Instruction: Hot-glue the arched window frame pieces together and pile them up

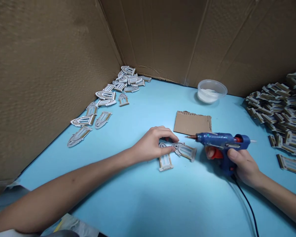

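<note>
My right hand [240,163] is wrapped round a blue glue gun [217,140] with a red trigger, its nozzle pointing left above the blue table. My left hand [155,144] bends thumb and fingers round the pointed tip of a small arched window piece [185,151] lying on its side. Beneath that hand lies a second arched window piece [165,160], its top partly hidden by the thumb. The nozzle is above and beside the first piece, apart from it.
A brown cardboard piece [192,122] lies behind the nozzle. Further back stands a clear tub [211,91] with white contents. Window pieces are scattered at left [106,95] and heaped at right [283,112]. Cardboard walls [162,39] enclose the table; a black cord [248,200] trails frontward.
</note>
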The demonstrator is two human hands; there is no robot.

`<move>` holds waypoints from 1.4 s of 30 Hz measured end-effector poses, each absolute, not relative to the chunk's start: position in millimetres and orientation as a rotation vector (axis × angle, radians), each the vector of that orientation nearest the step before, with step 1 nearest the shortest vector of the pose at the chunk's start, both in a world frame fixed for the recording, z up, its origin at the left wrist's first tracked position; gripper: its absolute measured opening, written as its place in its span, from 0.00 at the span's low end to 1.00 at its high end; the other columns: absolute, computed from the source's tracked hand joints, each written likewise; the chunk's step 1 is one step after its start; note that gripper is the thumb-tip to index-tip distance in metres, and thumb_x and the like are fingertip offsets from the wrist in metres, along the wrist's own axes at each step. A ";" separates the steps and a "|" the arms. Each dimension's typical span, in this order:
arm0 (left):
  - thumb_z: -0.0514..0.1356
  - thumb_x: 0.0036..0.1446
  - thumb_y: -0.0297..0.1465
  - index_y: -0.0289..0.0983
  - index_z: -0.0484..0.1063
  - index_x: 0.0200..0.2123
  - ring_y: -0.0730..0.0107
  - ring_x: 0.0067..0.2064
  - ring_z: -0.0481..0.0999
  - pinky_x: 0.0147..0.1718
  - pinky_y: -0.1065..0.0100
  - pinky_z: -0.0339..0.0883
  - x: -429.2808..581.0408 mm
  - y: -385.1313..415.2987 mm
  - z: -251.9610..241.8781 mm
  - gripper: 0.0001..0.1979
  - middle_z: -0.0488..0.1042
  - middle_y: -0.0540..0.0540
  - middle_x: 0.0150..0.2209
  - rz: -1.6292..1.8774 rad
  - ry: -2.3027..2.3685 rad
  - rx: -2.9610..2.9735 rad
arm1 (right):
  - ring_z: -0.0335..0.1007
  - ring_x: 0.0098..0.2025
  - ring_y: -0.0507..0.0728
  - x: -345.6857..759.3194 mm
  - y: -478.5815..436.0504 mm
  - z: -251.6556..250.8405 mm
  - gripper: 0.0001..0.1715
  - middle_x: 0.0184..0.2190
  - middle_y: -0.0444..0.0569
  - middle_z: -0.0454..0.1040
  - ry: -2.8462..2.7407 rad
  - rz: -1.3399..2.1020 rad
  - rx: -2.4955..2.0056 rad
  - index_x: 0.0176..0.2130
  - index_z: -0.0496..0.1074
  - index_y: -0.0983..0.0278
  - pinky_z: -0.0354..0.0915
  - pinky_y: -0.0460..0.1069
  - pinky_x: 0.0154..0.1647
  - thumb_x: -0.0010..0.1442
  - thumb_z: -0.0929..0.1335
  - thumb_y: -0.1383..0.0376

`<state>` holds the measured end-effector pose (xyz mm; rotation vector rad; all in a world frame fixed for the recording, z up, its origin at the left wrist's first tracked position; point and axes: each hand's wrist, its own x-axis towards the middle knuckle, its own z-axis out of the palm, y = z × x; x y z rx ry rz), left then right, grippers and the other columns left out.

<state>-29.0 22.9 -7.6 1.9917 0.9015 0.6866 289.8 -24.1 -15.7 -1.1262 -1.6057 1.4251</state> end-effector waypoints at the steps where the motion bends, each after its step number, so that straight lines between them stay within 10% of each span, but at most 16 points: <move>1: 0.69 0.59 0.29 0.36 0.82 0.44 0.67 0.45 0.78 0.49 0.63 0.70 -29.0 22.9 -7.9 0.09 0.82 0.45 0.43 0.685 0.889 2.007 | 0.79 0.42 0.63 289.2 -23.4 -15.9 0.29 0.40 0.53 0.82 -1.541 1.433 -1.109 0.43 0.80 0.60 0.75 0.55 0.44 0.69 0.65 0.41; 11: 0.61 0.68 0.46 0.44 0.69 0.66 0.48 0.67 0.60 0.66 0.48 0.58 -26.5 7.5 -3.1 0.27 0.65 0.38 0.67 0.464 0.606 2.577 | 0.73 0.32 0.58 279.2 -18.3 -9.2 0.25 0.35 0.52 0.80 -1.387 1.406 -1.158 0.39 0.78 0.63 0.72 0.51 0.33 0.68 0.68 0.44; 18: 0.51 0.75 0.36 0.37 0.78 0.54 0.61 0.47 0.67 0.49 0.58 0.59 -27.6 8.7 -4.4 0.18 0.76 0.41 0.41 0.615 0.774 2.598 | 0.73 0.32 0.58 279.2 -18.5 -9.3 0.24 0.35 0.52 0.79 -1.364 1.417 -1.150 0.39 0.79 0.61 0.72 0.52 0.32 0.67 0.69 0.44; 42: 0.68 0.58 0.33 0.34 0.80 0.51 0.62 0.48 0.72 0.51 0.59 0.67 -31.9 23.6 -11.3 0.18 0.77 0.41 0.45 0.697 0.800 2.299 | 0.74 0.36 0.58 288.6 -17.8 -7.6 0.17 0.37 0.49 0.76 -2.134 1.175 -1.217 0.41 0.76 0.61 0.67 0.51 0.36 0.72 0.66 0.51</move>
